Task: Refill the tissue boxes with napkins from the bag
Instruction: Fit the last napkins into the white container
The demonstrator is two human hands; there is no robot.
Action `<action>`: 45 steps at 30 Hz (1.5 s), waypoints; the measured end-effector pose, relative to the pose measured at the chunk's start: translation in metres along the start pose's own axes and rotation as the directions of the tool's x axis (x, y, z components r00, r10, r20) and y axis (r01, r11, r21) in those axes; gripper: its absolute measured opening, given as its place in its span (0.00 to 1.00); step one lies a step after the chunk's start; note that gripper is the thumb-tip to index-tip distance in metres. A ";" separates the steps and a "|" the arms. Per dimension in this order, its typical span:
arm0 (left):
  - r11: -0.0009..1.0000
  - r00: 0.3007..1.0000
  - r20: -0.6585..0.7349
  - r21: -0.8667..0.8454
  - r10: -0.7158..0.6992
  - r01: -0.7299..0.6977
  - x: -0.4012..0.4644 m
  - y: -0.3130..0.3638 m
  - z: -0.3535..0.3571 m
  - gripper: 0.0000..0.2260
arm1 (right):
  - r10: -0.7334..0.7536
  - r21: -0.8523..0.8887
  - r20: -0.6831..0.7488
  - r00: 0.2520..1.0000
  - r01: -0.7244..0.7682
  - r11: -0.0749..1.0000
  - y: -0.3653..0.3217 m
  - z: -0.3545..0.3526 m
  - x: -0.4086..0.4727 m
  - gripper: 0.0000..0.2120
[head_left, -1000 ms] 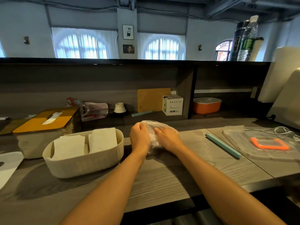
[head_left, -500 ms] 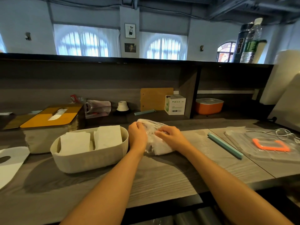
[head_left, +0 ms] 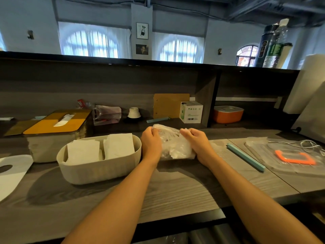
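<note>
A clear plastic bag (head_left: 173, 144) with white napkins inside lies on the grey wooden counter, straight ahead. My left hand (head_left: 151, 144) grips its left side and my right hand (head_left: 197, 144) grips its right side, fingers curled over the top. Just left of the bag stands an open cream tissue box (head_left: 100, 169) holding two stacks of white napkins (head_left: 101, 149). Behind it sits a second tissue box with a yellow lid (head_left: 58, 123), a napkin poking through its slot.
A white lid (head_left: 12, 173) lies at the far left. A teal sealing stick (head_left: 246, 156) and a clear bag with an orange handle (head_left: 294, 158) lie to the right. A small carton (head_left: 191, 112), an orange container (head_left: 227, 114) and a brown board (head_left: 170, 104) stand at the back.
Both hands have shifted on the bag and spread apart, so more of the bag and its napkins shows between them. The boxes have not moved.
</note>
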State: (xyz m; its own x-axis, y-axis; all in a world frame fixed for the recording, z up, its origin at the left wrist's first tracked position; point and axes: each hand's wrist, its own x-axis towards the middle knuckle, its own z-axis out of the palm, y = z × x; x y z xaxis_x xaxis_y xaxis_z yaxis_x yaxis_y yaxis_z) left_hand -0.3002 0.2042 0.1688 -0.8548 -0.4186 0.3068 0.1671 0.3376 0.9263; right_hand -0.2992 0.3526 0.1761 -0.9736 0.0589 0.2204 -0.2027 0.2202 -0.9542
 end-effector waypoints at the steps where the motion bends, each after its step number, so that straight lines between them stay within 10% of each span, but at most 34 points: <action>1: 1.000 1.000 0.003 0.008 0.000 0.000 0.000 -0.001 0.000 0.11 | 0.015 0.027 -0.012 1.000 -0.015 1.000 0.001 -0.001 0.000 0.14; 5: 0.997 0.997 0.047 -0.034 -0.067 0.069 0.000 -0.001 -0.001 0.14 | -0.019 -0.333 0.256 0.966 0.107 0.937 0.004 0.000 -0.002 0.09; 10: 0.986 0.983 0.105 -0.062 -0.148 0.155 -0.002 0.003 -0.001 0.17 | -0.036 -0.730 0.460 0.887 0.400 0.554 0.011 0.010 -0.002 0.20; 16: 0.992 0.988 0.106 0.058 0.109 -0.116 -0.002 0.000 -0.002 0.18 | -0.108 -0.754 0.431 0.896 0.423 0.502 0.011 0.013 -0.004 0.16; 22: 0.703 0.685 0.322 0.076 0.654 -0.707 -0.017 0.008 -0.010 0.21 | -0.122 -0.507 0.285 0.951 0.257 0.823 0.012 0.002 -0.001 0.09; 27: 0.840 0.818 0.442 0.218 0.369 -0.497 -0.016 0.006 -0.013 0.21 | -0.061 -0.027 -0.051 0.997 0.060 0.998 -0.001 -0.005 -0.001 0.07; 34: 0.738 0.676 0.729 0.397 0.107 -0.545 -0.011 -0.001 -0.005 0.29 | 0.127 0.432 -0.250 0.960 -0.006 0.902 -0.004 -0.019 -0.001 0.02; 45: 0.812 0.948 0.312 0.536 0.064 -0.231 0.000 -0.004 -0.006 0.21 | 0.374 0.799 -0.341 0.862 0.056 0.599 -0.002 -0.053 0.007 0.24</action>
State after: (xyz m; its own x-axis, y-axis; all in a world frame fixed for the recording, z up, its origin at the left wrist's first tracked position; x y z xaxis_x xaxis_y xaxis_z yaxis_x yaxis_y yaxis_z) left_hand -0.2974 0.1977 0.1661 -0.9529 -0.1125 0.2815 0.0695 0.8228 0.5640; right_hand -0.3001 0.4043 0.1907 -0.8797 0.4652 -0.0982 -0.2594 -0.6426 -0.7210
